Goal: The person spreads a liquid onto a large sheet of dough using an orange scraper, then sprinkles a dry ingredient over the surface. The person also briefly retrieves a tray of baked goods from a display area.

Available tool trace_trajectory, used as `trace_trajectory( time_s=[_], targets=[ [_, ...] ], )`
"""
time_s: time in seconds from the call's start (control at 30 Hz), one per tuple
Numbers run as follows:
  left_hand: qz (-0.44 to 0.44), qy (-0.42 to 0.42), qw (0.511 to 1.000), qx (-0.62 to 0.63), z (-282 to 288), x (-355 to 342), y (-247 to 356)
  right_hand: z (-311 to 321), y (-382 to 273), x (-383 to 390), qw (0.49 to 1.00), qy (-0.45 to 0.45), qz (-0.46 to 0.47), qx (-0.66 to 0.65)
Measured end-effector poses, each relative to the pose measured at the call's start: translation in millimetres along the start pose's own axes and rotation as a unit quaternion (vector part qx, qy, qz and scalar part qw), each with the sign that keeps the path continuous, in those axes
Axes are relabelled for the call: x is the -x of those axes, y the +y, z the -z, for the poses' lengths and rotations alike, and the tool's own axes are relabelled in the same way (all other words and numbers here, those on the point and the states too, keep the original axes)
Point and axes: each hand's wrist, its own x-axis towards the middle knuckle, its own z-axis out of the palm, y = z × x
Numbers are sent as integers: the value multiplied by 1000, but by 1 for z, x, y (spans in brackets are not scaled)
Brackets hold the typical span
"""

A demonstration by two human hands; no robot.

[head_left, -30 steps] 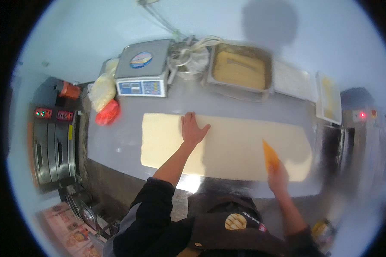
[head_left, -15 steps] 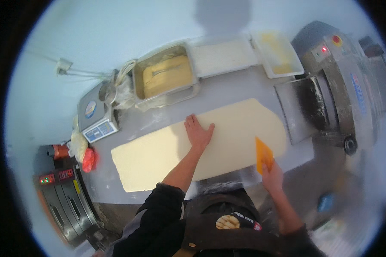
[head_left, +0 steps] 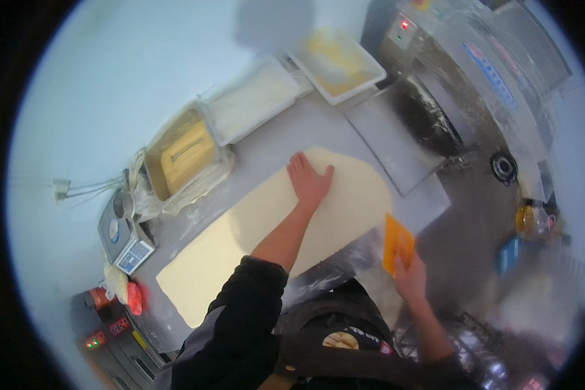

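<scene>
— Smooth grey counter [head_left: 322,120] here, and a long, pale, flat dough sheet [head_left: 260,216] lies along its near edge!
— Left hand [head_left: 310,183] spread on it, grasping nothing; right hand [head_left: 411,278] clasps a flat orange plastic scraper [head_left: 396,240] by that edge!

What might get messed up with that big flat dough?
The left hand lies spread on the dough sheet, so its fingers might leave dents. The right hand holds an orange scraper close to the dough's edge, so a slip might nick it.
</scene>
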Motion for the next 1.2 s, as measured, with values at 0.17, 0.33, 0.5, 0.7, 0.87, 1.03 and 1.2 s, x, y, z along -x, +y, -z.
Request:
trace_trajectory(
  time_s=[0.17,0.33,0.5,0.7,0.87,1.03,1.2],
  targets=[
    [-77,-32,996,-29,-26,-17,26,11,20,17,998,42,-38,-24],
    [-162,-107,977,-91,-23,-9,50,21,27,31,995,37,-81,-46],
    [-176,-148,972,-53,-23,23,82,21,36,39,993,59,-75,-71],
    [-261,-227,937,-49,-33,40,107,21,40,43,991,72,-81,-84],
    [-356,-238,902,-52,-41,79,110,27,40,45,986,74,-109,-100],
    [-421,-312,851,-45,-39,110,107,27,45,42,987,91,-97,-86],
    [-461,-342,819,-16,-31,135,86,23,37,37,988,101,-55,-102]
  ],
)
